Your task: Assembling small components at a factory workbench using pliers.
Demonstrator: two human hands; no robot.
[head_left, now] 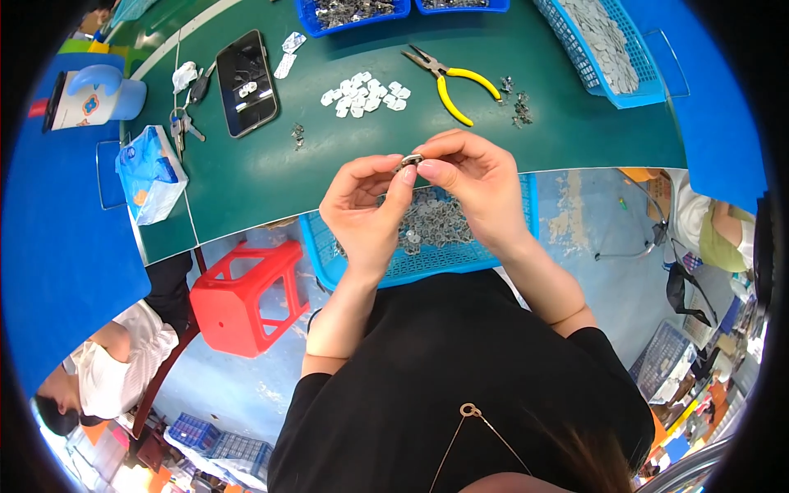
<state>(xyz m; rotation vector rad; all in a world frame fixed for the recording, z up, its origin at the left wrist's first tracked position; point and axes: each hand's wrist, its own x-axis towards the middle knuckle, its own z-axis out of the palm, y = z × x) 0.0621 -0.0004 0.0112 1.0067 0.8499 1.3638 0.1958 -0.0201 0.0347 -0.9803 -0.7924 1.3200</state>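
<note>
Silvery metal shows on a mostly hidden part point(412, 158) pinched by the left hand point(366, 204) and right hand point(483, 185).

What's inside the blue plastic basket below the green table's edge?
A heap of small silvery metal parts shows in the blue plastic basket. The left hand and right hand hide some; what lies beneath the top layer is covered.

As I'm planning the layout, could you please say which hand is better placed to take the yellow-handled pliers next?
Probably the right hand: the yellow-handled pliers lie just beyond it, farther from the left hand. Both hold a small metal part.
</note>
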